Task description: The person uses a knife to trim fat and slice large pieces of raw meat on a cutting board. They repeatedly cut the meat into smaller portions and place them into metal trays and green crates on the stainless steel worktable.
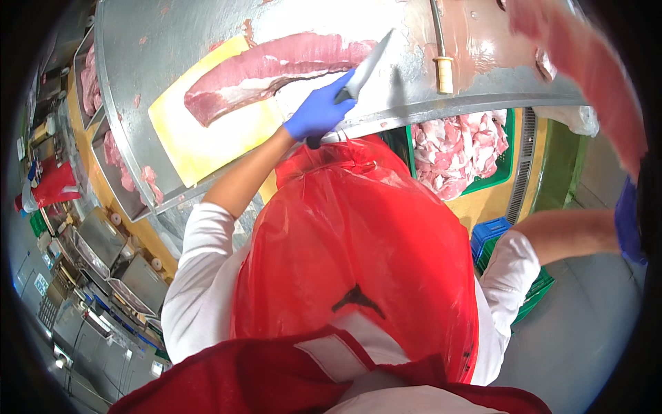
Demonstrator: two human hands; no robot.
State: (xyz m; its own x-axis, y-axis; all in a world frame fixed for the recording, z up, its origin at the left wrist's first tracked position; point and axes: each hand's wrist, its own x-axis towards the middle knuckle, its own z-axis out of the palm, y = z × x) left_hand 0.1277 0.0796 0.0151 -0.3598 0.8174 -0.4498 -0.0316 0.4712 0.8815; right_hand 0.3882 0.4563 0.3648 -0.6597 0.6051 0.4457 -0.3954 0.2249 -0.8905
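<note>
My left hand [318, 110], in a blue glove, is closed on the handle of a knife [371, 63], its blade pointing up and right. Beside it, a long piece of pink meat [269, 72] lies partly on a yellow board [179, 145]. My right hand [628, 219], also blue-gloved, is at the far right, its fingers hidden at the dark rim. A long, blurred strip of meat [579, 76] rises just above that hand; I cannot tell whether the fingers grip it.
The steel worktop [131, 48] carries a rod with a pale handle [443, 72]. Below it are a green crate of meat pieces [510, 141], a blue crate [488, 231] and another green crate [534, 290]. Metal trays of meat [117, 159] stand at the left. A red apron covers my body.
</note>
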